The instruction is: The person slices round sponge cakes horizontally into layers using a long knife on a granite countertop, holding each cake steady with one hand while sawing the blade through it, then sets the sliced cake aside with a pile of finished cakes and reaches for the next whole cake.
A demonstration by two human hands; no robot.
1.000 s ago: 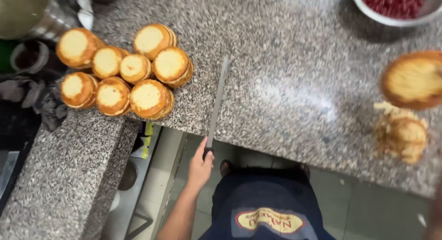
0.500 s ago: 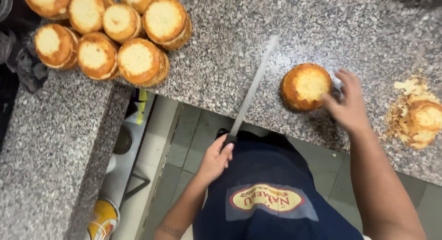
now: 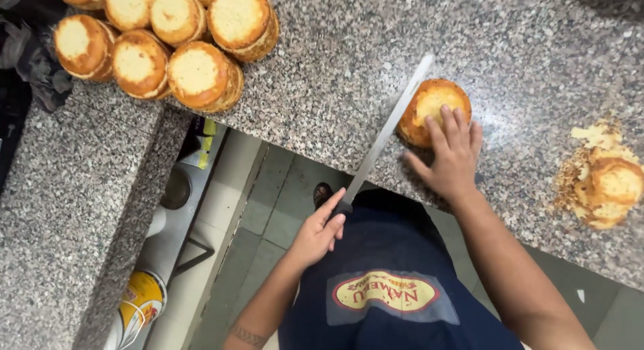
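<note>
Round cake [image 3: 429, 105] on granite surface [image 3: 349, 88] near front edge, cut face up. Right hand [image 3: 451, 155] flat on cake, fingers [image 3: 448, 125] spread over top. Left hand [image 3: 320, 230] below edge, fingers clamped on knife [image 3: 386, 132] handle; blade lies slantwise on surface, tip beside cake. Cake stack [image 3: 168, 38] far left. Crumb pile [image 3: 600, 179] right.

Cake [image 3: 429, 103]: round, golden-brown, pale top, flat on granite counter near its edge.
Knife [image 3: 389, 130]: long, slim blade, lying diagonally, tip beside cake.
</note>
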